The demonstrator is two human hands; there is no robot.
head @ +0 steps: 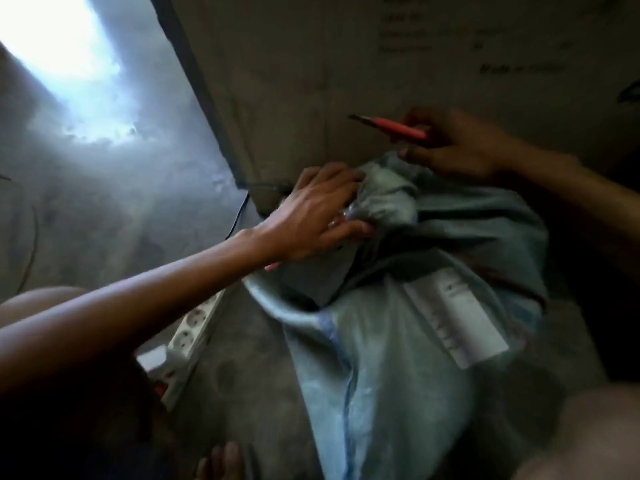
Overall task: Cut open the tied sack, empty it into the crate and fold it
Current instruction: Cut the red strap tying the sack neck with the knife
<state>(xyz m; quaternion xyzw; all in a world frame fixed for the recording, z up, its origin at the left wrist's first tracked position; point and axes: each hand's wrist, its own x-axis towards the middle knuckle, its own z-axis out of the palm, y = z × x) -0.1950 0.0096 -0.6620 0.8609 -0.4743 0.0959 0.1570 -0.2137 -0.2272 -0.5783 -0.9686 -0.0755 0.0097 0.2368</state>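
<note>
Red cutter (398, 128), blade pointing left

I took this for a storeroom or a back room of a home, though the blurred, dim view left me unsure. The floor (104, 202) was bare grey concrete, lit by one bright patch. A big cardboard box (311, 64) with printed shipping text stood against it, and a white power strip (194, 330) lay on the floor beside a thin black cable (239, 216).
</note>
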